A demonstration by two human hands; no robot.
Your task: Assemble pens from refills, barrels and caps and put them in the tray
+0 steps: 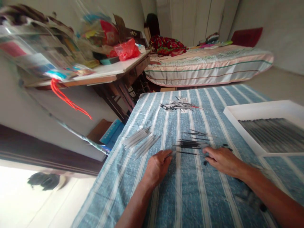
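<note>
My left hand [158, 166] is closed in a pinch at the left end of a thin, dark pen refill [187, 153]. At its right end the thumb and forefinger of my right hand [222, 159] close around it, though blur hides the exact contact. Just beyond lies a bundle of black pen refills [189, 144], with a few loose ones [196, 133] behind it. Two groups of pale grey tubes [137, 138] rest left of the bundle. Small black caps [226, 146] lie beside my right hand.
A white box [253, 137] at the right holds rows of dark, thin sticks. A pile of thin parts [179, 105] lies at the far end of the striped tablecloth [166, 193]. Beyond stand a cluttered desk [106, 71] and a bed [209, 66].
</note>
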